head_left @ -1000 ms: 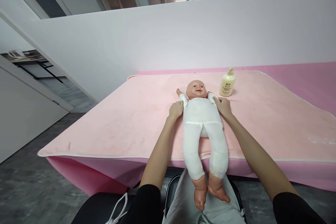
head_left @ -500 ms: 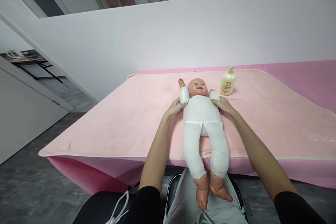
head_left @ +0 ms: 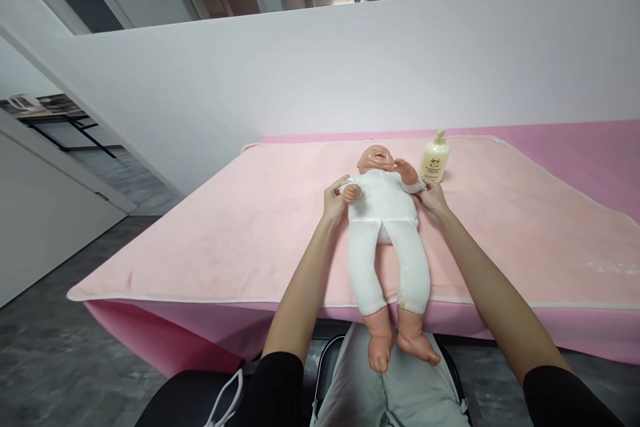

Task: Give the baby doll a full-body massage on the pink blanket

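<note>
A baby doll with a white cloth body lies on its back, its head away from me and its bare feet over the near edge. My left hand is closed around the doll's sleeved arm on the left, whose small fist points toward me. On the other side, my right hand grips the white sleeve of the doll's other arm near the elbow. That forearm is bent up toward the head. Just beyond my right hand stands a pale yellow pump bottle, upright.
A light pink blanket covers the table over a darker pink cloth. Behind rises a white wall. Below the front edge are my legs and a black chair with a white cable.
The doll has shifted slightly away from me and its head tips back. Its left-side arm has come down from beside the head; the right-side forearm now shows raised. My hands moved slightly farther forward.
</note>
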Tool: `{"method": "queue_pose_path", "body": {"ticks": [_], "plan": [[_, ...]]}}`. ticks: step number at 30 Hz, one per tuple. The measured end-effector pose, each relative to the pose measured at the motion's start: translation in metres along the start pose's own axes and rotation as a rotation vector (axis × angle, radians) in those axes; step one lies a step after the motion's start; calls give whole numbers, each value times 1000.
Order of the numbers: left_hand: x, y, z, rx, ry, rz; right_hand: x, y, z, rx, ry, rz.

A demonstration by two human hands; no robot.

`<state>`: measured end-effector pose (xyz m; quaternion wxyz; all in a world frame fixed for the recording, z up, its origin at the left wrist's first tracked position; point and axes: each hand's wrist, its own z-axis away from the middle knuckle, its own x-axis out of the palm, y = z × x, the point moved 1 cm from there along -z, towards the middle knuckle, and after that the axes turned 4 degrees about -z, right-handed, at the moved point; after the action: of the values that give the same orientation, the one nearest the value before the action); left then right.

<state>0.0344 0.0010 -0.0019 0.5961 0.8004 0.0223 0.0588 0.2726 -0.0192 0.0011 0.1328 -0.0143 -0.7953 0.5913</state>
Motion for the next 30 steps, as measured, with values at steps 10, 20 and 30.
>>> {"method": "queue_pose_path", "body": {"ticks": [10, 20, 30], "plan": [[-18, 3, 0, -54, -245, -11, -11, 2, 4, 346, -172, -252], [-19, 7, 4, -68, -189, -208, -24, 8, -2, 109, -251, -26], [-18, 0, 1, -133, -126, -192, -29, 2, 2, 148, -322, -34]]}}
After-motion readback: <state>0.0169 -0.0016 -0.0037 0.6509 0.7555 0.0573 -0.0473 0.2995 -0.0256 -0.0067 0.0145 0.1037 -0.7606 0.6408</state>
